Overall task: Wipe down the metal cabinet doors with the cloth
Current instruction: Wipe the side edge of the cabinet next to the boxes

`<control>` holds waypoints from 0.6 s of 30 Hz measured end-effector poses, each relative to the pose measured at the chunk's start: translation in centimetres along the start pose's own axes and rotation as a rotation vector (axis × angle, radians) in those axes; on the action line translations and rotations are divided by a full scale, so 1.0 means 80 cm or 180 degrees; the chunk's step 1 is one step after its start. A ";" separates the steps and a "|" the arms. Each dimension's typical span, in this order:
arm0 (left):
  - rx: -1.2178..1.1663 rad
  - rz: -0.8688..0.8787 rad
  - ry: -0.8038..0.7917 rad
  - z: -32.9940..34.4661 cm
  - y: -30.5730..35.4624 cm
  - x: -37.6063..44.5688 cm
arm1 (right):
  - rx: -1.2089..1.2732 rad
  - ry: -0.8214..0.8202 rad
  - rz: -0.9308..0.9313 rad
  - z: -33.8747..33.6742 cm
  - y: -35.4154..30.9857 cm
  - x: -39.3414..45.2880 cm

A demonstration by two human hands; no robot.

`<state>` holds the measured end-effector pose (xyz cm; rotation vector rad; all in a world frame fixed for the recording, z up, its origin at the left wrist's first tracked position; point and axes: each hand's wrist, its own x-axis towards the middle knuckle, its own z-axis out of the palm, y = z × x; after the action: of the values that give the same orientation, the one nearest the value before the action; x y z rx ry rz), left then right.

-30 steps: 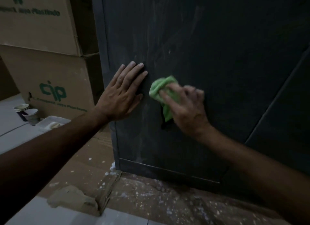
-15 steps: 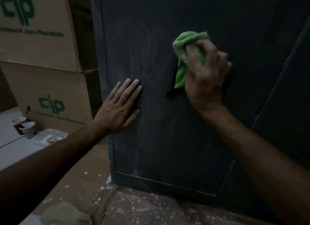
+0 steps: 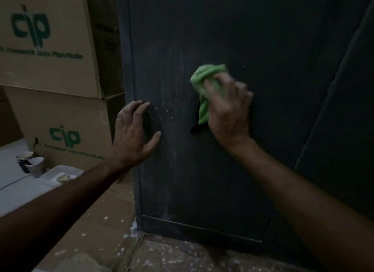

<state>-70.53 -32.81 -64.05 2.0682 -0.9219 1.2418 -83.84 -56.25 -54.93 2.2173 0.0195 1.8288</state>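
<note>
A dark grey metal cabinet door point(image 3: 263, 48) fills the middle and right of the view, streaked with pale dust near its left edge. My right hand point(image 3: 228, 107) grips a bunched green cloth point(image 3: 204, 83) and presses it against the door at mid height; a tail of the cloth hangs below my fingers. My left hand point(image 3: 133, 134) rests at the door's left edge, its fingers bent and its fingertips touching the metal. A second, darker door panel point(image 3: 348, 130) stands at the right.
Stacked cardboard boxes point(image 3: 50, 55) with green lettering stand to the left of the cabinet. Paper cups point(image 3: 30, 162) and a white tray point(image 3: 58, 176) lie low at the left. Flattened cardboard point(image 3: 97, 221) and a paint-speckled floor point(image 3: 182, 255) lie below the door.
My right hand swept the cloth up and right across the door, then came back down and left. My left hand went from lying flat to bent fingers touching with the tips.
</note>
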 end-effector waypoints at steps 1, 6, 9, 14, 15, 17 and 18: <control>0.0066 0.0088 -0.0066 -0.001 -0.002 -0.003 | 0.0127 -0.0266 -0.0444 0.002 -0.013 -0.029; 0.0436 0.0444 -0.0388 -0.007 -0.022 -0.008 | 0.0122 -0.1091 -0.1554 -0.001 -0.026 -0.077; 0.0603 0.0618 -0.0426 -0.006 -0.033 -0.009 | -0.0064 -0.0156 -0.0186 0.015 -0.025 0.014; 0.0518 0.0730 -0.0322 0.002 -0.037 -0.014 | -0.0142 -0.0957 -0.1954 0.017 -0.037 -0.009; 0.0499 0.0726 -0.0295 0.002 -0.037 -0.014 | -0.0311 -0.1632 -0.2851 0.007 -0.036 -0.028; 0.0453 0.0718 -0.0271 0.004 -0.037 -0.015 | -0.0503 -0.2134 -0.3494 -0.002 -0.019 -0.027; 0.0432 0.0695 -0.0248 0.006 -0.035 -0.015 | -0.0411 -0.1870 -0.3195 0.001 -0.012 -0.011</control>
<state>-68.50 -31.08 -65.65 2.1801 -1.1539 1.3769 -83.76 -55.50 -55.99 1.9730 0.7204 0.6183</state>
